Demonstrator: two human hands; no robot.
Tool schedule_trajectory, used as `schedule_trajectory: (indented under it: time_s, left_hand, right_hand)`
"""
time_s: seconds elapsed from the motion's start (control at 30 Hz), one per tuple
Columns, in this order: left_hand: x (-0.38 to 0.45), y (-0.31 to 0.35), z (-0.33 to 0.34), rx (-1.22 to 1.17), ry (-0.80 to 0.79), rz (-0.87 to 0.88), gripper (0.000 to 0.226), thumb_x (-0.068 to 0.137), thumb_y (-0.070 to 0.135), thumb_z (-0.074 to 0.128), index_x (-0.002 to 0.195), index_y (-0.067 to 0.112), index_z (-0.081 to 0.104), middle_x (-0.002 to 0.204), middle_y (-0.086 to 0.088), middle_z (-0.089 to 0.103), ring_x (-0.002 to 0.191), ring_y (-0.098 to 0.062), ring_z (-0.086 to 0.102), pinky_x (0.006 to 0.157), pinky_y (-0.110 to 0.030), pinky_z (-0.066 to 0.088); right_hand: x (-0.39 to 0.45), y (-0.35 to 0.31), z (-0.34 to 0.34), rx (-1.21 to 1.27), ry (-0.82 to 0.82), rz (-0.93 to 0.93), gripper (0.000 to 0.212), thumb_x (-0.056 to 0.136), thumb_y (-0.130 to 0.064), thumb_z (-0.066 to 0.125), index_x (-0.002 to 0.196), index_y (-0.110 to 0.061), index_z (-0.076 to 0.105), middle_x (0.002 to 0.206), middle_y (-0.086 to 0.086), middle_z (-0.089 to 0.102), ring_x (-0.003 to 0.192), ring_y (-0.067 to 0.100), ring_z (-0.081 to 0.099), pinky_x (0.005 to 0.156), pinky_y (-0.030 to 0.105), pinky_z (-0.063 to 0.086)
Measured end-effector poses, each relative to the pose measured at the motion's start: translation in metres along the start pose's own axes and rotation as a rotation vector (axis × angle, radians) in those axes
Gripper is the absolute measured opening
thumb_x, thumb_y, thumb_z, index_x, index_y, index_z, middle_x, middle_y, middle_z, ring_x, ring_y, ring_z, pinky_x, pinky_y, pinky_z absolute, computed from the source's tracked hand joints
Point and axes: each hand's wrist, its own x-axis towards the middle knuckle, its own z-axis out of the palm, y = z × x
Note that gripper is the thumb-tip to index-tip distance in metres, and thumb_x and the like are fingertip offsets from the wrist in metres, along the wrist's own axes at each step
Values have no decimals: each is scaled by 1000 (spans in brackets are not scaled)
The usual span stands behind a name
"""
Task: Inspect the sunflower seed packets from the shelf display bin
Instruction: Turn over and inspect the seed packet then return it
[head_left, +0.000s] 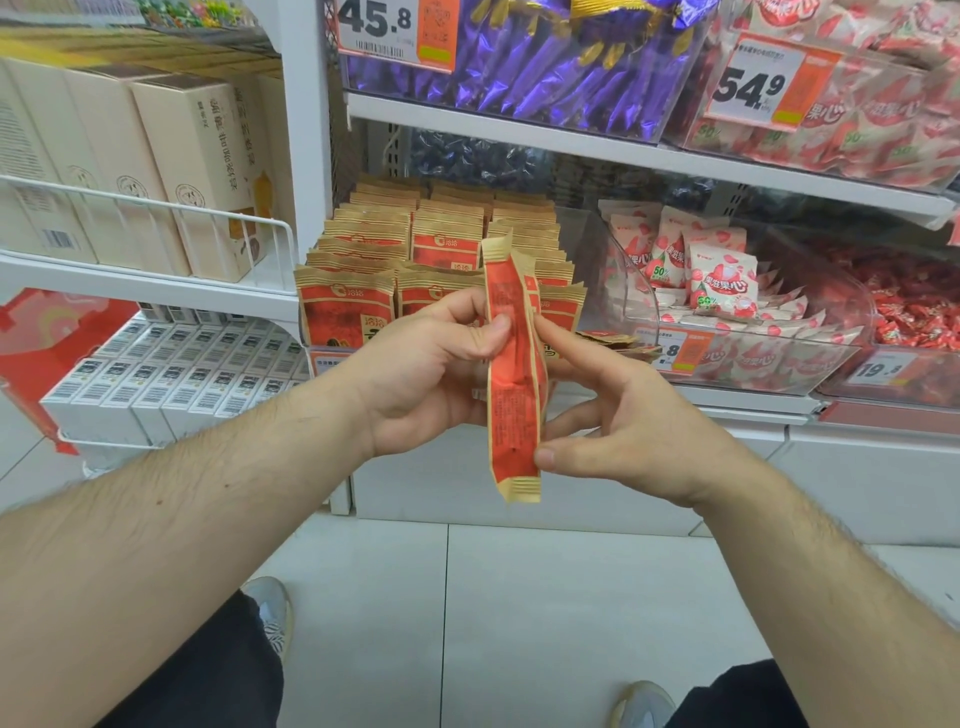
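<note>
A red and tan sunflower seed packet (514, 395) stands upright and edge-on between my hands, in front of the shelf. My left hand (431, 374) pinches its upper part between thumb and fingers. My right hand (618, 415) pinches the lower edge with its thumb, the index finger touching the packet higher up. Behind the hands, the display bin (363, 249) holds several rows of matching seed packets standing on end. A second packet edge shows just behind the held one.
To the right is a clear bin of pink-and-white snack packs (717, 280) and red candies (914, 306). Purple wrapped sweets (545, 67) fill the shelf above. Beige boxes (171, 171) and white boxes (182, 369) stand on the left rack. Tiled floor and my shoes lie below.
</note>
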Motion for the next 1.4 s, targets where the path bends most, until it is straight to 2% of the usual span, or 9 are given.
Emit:
schedule_trajectory:
  time_s: [0.17, 0.33, 0.5, 0.67, 0.97, 1.1, 1.17, 1.3, 1.4]
  left_hand:
    - [-1, 1, 2, -4, 17, -10, 41, 78, 20, 62, 117, 18, 50, 80, -8, 66, 73, -22, 70, 86, -53, 52]
    - [-1, 1, 3, 6, 58, -23, 25, 76, 21, 65, 99, 15, 56, 81, -9, 68, 77, -26, 68, 92, -58, 48]
    - [2, 1, 1, 81, 169, -20, 7, 88, 14, 61, 85, 15, 55, 80, -9, 70, 74, -22, 70, 66, -43, 61]
    - [3, 0, 1, 265, 284, -3, 16, 94, 7, 60, 80, 13, 54, 73, -6, 73, 67, -20, 73, 55, -31, 58]
    - [1, 2, 4, 307, 321, 0, 20, 93, 19, 64, 104, 3, 57, 84, -12, 75, 76, -26, 74, 60, -34, 59]
    - [2, 0, 0, 380, 342, -22, 10, 90, 2, 65, 90, 4, 56, 77, -9, 75, 74, -24, 74, 63, -38, 61]
    - [2, -1, -3, 421, 302, -28, 14, 88, -1, 66, 82, 8, 57, 72, -8, 74, 74, -23, 74, 68, -40, 61]
    - [0, -6, -1, 500, 200, -52, 16, 87, -3, 67, 80, 8, 57, 77, -14, 73, 75, -22, 73, 70, -40, 61]
    - [1, -8, 1, 564, 175, -50, 17, 86, -3, 67, 79, 8, 56, 75, -14, 72, 76, -22, 71, 76, -43, 58]
  right_hand:
    - [0, 0, -1, -23, -3, -6, 105, 68, -5, 85, 149, -47, 33, 142, -2, 51, 79, 24, 74, 74, 29, 56]
    - [0, -1, 0, -86, 41, -28, 105, 65, -14, 87, 150, -45, 33, 139, -15, 52, 77, 19, 70, 70, 26, 55]
    - [0, -3, 3, -322, 160, -19, 112, 53, -50, 84, 148, -53, 25, 132, -23, 40, 101, 2, 55, 87, 27, 53]
    - [-1, -5, 7, -451, 209, 39, 118, 58, -44, 90, 153, -48, 19, 133, -18, 33, 117, -6, 41, 105, 26, 43]
    - [1, -8, 20, -659, 315, 1, 121, 56, -52, 87, 151, -45, 13, 132, -13, 33, 120, 5, 43, 101, 23, 38]
    - [3, -5, 14, -426, 405, -71, 103, 59, -51, 83, 141, -60, 22, 124, -28, 52, 104, -5, 53, 88, 17, 46]
    - [4, -3, 8, -243, 499, -24, 92, 64, -54, 78, 144, -46, 35, 116, -20, 62, 92, 6, 61, 81, 28, 53]
    - [4, -4, 0, 0, 568, -57, 14, 90, -30, 69, 102, -23, 71, 89, -3, 75, 79, 14, 68, 62, 25, 53]
    - [2, -5, 1, 20, 587, -99, 24, 100, -19, 53, 83, -22, 70, 65, -10, 71, 58, 1, 62, 52, 15, 47]
